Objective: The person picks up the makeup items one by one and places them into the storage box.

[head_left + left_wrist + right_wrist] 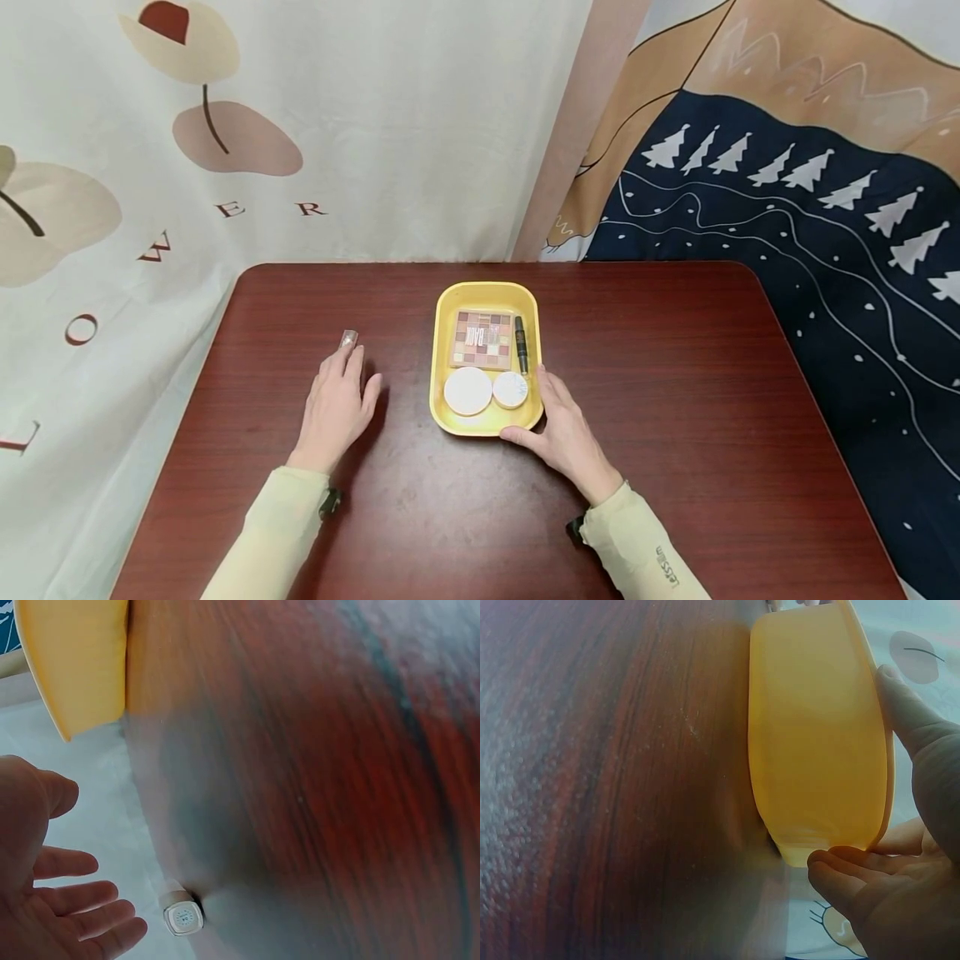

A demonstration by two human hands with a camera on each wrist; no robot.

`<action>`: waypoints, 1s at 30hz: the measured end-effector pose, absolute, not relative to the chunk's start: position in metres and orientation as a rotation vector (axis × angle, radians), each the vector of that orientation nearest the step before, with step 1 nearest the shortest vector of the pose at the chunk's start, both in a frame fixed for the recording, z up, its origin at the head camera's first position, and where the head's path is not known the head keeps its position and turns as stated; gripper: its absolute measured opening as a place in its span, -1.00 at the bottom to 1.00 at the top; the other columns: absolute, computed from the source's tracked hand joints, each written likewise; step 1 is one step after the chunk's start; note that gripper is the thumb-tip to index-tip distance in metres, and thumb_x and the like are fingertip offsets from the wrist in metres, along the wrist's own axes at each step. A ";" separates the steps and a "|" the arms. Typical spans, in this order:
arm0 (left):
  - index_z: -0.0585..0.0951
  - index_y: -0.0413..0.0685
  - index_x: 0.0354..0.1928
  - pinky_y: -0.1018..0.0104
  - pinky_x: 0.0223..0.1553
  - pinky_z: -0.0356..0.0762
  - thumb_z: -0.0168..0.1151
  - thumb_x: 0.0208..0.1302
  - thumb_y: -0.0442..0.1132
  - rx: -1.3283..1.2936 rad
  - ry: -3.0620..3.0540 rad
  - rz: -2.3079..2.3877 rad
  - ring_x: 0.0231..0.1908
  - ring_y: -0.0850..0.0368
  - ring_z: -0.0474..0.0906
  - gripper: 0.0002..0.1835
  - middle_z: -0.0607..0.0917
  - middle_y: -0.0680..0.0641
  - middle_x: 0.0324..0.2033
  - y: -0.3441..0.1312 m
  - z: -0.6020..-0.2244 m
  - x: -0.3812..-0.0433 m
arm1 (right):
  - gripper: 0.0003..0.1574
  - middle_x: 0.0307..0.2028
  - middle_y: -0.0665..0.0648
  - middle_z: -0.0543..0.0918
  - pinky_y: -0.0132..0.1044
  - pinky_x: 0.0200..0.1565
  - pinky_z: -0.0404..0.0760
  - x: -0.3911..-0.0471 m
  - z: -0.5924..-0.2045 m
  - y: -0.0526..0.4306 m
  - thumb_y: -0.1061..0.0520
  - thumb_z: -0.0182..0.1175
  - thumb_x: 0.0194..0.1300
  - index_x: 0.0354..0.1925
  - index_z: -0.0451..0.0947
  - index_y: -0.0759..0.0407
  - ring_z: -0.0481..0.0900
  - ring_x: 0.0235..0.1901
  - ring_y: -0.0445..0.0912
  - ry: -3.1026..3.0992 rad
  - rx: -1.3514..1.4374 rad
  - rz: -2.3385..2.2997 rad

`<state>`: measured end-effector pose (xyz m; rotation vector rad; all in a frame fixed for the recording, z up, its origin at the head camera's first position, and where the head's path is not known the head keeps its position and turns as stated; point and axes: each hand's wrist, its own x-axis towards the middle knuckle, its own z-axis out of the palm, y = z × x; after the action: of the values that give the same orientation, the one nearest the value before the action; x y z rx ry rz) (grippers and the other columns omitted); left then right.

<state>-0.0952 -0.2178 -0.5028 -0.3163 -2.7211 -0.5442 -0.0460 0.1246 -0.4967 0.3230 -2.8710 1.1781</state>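
A yellow tray (486, 427) lies on the table and holds an eyeshadow palette (482, 340), a dark pencil-like stick (521, 344), a larger white round case (468, 391) and a smaller white round case (510, 389). My right hand (566, 432) grips the tray's near right corner, thumb on the near rim, fingers along the right side; the tray wall (817, 735) fills much of the right wrist view. To the left, my left hand (334, 406) reaches with extended fingers beside a small squarish cosmetic container with a clear top (348, 337). Its squared end (182, 916) faces the left wrist camera, apart from the fingers.
The dark red wooden table (675, 375) has rounded far corners. Behind its far edge hangs a pale printed curtain (405, 133), and at the right a navy cloth with white trees (750, 192).
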 end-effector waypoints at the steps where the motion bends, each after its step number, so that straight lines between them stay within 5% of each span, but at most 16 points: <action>1: 0.48 -0.49 0.29 -0.34 0.13 0.45 0.25 0.40 -0.21 -0.308 -2.727 -0.541 0.26 -0.45 0.41 -0.44 0.45 -0.42 0.36 -0.218 -0.503 -0.095 | 0.45 0.45 0.38 0.33 0.09 0.30 0.51 -0.046 -0.497 0.125 -0.23 0.60 0.04 0.55 0.07 0.45 0.42 0.40 0.21 -2.870 0.324 1.179; 10: 0.45 -0.44 0.33 -0.33 0.07 0.46 0.27 0.37 -0.25 -0.218 -2.746 -0.526 0.16 -0.48 0.43 -0.42 0.50 -0.46 0.22 -0.224 -0.504 -0.099 | 0.46 0.46 0.37 0.32 0.08 0.31 0.50 -0.046 -0.496 0.125 -0.22 0.60 0.04 0.57 0.05 0.43 0.41 0.41 0.20 -2.881 0.319 1.198; 30: 0.48 -0.53 0.07 -0.30 -0.18 0.50 0.26 0.24 -0.38 -0.085 -2.745 -0.509 -0.16 -0.47 0.43 -0.59 0.52 -0.49 -0.10 -0.232 -0.511 -0.113 | 0.47 0.48 0.35 0.31 0.09 0.33 0.48 -0.047 -0.495 0.125 -0.24 0.59 0.05 0.57 0.04 0.42 0.39 0.42 0.19 -2.903 0.302 1.205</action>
<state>-0.1129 -0.2318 -0.5106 -0.0847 -2.7445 -0.5085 -0.0475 0.1249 -0.4953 0.3016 -2.9034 1.2047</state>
